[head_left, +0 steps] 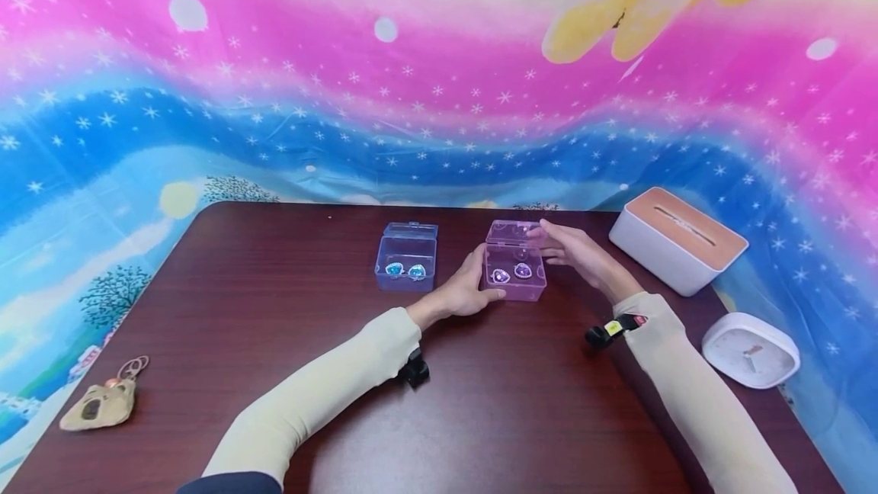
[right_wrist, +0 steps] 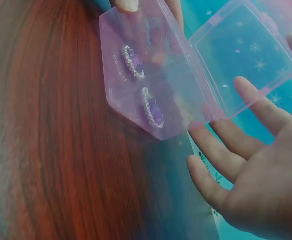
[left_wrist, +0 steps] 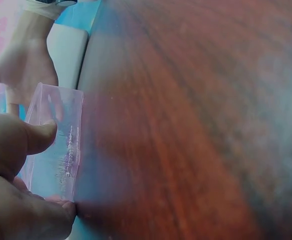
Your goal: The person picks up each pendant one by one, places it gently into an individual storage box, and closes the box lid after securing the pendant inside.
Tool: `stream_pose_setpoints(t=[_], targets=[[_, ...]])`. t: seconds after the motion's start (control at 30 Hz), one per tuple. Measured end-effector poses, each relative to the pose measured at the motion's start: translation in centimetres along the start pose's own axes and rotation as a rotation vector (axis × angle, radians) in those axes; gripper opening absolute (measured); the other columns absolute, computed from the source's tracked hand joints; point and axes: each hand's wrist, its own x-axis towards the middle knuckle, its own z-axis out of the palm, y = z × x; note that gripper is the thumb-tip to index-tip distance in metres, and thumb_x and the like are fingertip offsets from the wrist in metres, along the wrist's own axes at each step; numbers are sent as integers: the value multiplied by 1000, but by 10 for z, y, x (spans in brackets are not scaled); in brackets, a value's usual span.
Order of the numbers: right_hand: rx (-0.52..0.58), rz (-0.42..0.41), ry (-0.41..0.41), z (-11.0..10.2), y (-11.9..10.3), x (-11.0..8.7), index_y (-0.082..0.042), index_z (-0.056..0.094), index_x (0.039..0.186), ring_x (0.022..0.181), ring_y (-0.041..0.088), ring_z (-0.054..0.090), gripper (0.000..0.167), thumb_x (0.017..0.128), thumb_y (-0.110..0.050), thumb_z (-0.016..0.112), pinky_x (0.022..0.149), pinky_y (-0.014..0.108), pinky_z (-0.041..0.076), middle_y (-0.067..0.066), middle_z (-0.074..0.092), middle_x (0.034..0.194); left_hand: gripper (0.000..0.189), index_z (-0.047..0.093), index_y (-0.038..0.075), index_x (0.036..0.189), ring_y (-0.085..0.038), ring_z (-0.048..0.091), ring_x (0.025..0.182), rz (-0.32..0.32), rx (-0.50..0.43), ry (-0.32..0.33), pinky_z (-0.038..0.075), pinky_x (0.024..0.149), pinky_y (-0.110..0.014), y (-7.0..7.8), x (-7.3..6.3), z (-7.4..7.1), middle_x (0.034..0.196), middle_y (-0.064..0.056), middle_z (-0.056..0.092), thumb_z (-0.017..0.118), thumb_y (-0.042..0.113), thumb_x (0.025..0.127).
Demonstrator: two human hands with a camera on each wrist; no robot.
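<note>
A small see-through pink box [head_left: 516,290] stands on the table with its lid [right_wrist: 243,57] raised. Inside lie two purple gem pieces with pale beaded rims, one on the left [head_left: 500,276] and one on the right [head_left: 523,271]. My left hand [head_left: 468,290] grips the box's left side, thumb along the front wall. At the right of the lid is my right hand [head_left: 579,254], its fingers extended; in the right wrist view the fingertips [right_wrist: 246,90] are close to the lid and hinge. To the left stands a blue see-through box [head_left: 406,280], lid up, holding two blue gem pieces [head_left: 416,272].
A white tissue box [head_left: 658,250] with a wood-coloured top is at the back right. Nearer sits a white clock [head_left: 751,351]. A beige pouch keyring [head_left: 101,405] lies at the front left. A colourful printed cloth [head_left: 439,97] hangs behind the brown table [head_left: 288,303].
</note>
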Motion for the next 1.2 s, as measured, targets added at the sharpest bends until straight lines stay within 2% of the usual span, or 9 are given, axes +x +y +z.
stream_pose_setpoints(t=[0.1, 0.2, 0.3, 0.47, 0.57, 0.63, 0.8, 0.97, 1.2], targets=[[-20, -38, -27, -1, 5, -6, -2, 49, 148, 140, 40, 52, 59, 107, -45, 49, 118, 59, 37, 24, 54, 150, 90, 12, 13, 163, -30, 38, 148, -11, 16, -8, 27, 127, -44, 0, 0, 0, 159, -18, 34, 72, 20, 96], [-53, -62, -53, -3, 10, -13, -7, 54, 145, 131, 30, 58, 47, 104, -30, 59, 114, 49, 45, 17, 58, 145, 90, 11, 14, 163, -30, 39, 148, -13, 30, -19, 28, 127, -45, 2, 0, -1, 160, -18, 34, 71, 21, 97], [-76, -67, -82, -3, 11, -15, -10, 56, 145, 124, 25, 58, 50, 98, -22, 70, 104, 36, 51, 14, 58, 143, 88, 13, 13, 163, -30, 38, 149, -2, 49, -20, 28, 127, -45, 3, -1, -4, 160, -17, 35, 71, 22, 97], [-94, -69, -109, -1, 12, -15, -13, 56, 144, 130, 35, 51, 60, 89, -18, 80, 94, 28, 53, 19, 54, 148, 94, 11, 14, 164, -29, 40, 150, 0, 74, -7, 30, 126, -44, 1, -1, -7, 162, -15, 38, 74, 27, 95], [-105, -87, -120, 2, 14, -16, -11, 54, 146, 132, 39, 51, 64, 88, -15, 81, 92, 28, 55, 22, 53, 148, 105, 3, 14, 166, -29, 45, 147, 22, 59, -2, 35, 124, -45, 1, -3, -8, 160, -15, 42, 76, 36, 93], [-105, -92, -136, 3, 16, -17, -9, 52, 147, 130, 39, 53, 66, 88, -13, 81, 91, 28, 57, 24, 53, 148, 106, 0, 13, 166, -28, 46, 146, 54, 54, -14, 36, 123, -46, 1, -6, -8, 159, -16, 42, 72, 42, 94], [-107, -83, -174, 6, 19, -22, -9, 48, 151, 126, 38, 55, 71, 88, -14, 81, 90, 31, 59, 25, 52, 149, 81, 4, 10, 166, -27, 32, 155, 99, 80, -52, 27, 128, -47, 3, -11, -6, 167, -16, 28, 50, 40, 107], [-136, -63, -168, 3, 21, -21, -15, 47, 152, 126, 35, 55, 66, 94, -21, 76, 94, 35, 57, 20, 53, 146, 72, 6, 7, 165, -28, 18, 160, 91, 111, -66, 20, 130, -46, 10, -11, -11, 172, -16, 16, 44, 32, 109], [-118, 4, -146, 4, 21, -18, -20, 50, 151, 121, 31, 56, 62, 94, -28, 76, 95, 36, 55, 18, 54, 145, 74, 1, 9, 165, -26, 15, 161, 61, 118, -106, 18, 131, -45, 12, -9, -14, 173, -15, 13, 43, 34, 109]])
